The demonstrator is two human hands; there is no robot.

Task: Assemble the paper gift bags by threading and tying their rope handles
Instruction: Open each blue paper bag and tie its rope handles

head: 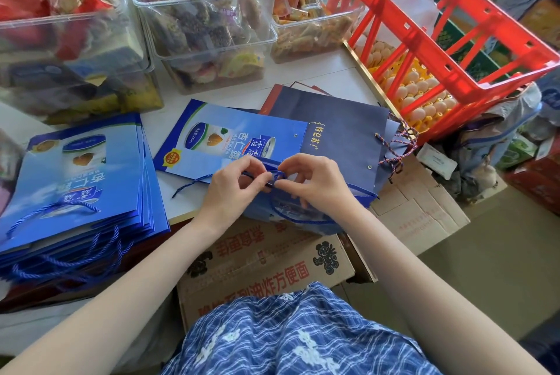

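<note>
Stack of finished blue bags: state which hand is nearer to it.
Left. The left hand is just right of the stack of finished blue bags; the right hand lies farther right, both pinching the blue rope.

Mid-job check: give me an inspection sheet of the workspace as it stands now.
Surface: white table, crowded.
Job's things: blue rope being worked over a blue bag; stack of roped bags to the left; navy bag.
Clutter: clear snack bins.
Hands: left hand and right hand both pinch the rope.
Cables: nothing seen.
Surroundings: red crate over eggs; cardboard boxes below.
</note>
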